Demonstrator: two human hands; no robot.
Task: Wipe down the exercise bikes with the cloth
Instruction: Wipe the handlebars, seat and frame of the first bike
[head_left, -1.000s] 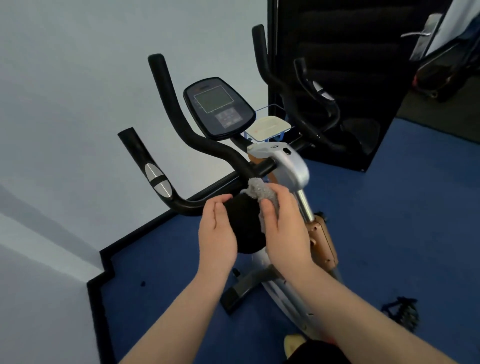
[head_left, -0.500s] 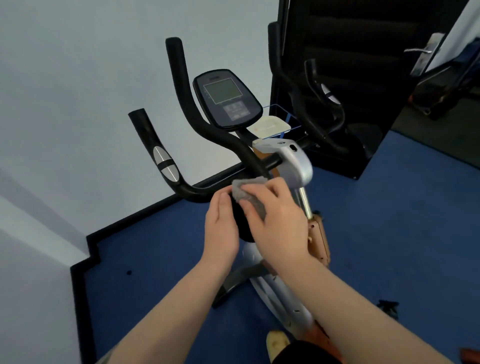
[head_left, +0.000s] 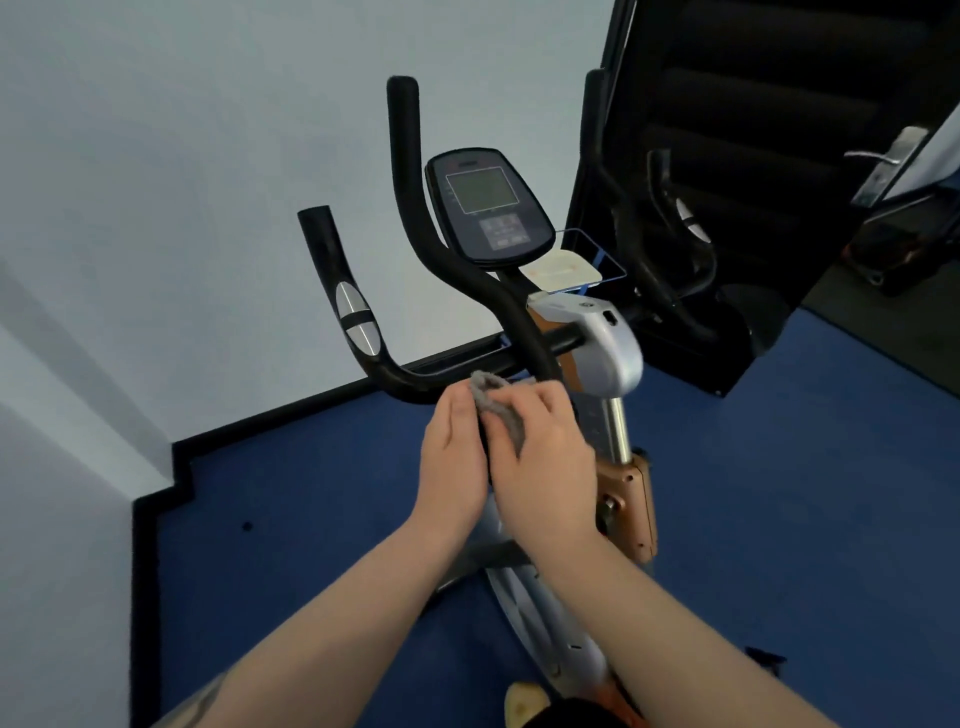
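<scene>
Both hands are sitting closer together than before: right hand (head_left: 545, 457) is pinching the crumpled grey cloth (head_left: 493, 402) against the black-handled exercise bike (head_left: 519, 322), left hand (head_left: 454, 457) cupping beside it, hiding the black part beneath.

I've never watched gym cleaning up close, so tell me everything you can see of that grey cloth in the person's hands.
The cloth is small, grey and fuzzy-looking, like towelling. It is bunched up, not spread flat. The right hand grips it with curled fingers and covers much of it, so only a crumpled end shows above the knuckles. The left hand sits right beside it. The cloth lies just in front of the black handlebar of the exercise bike; what it presses on is hidden by the hands.
</scene>
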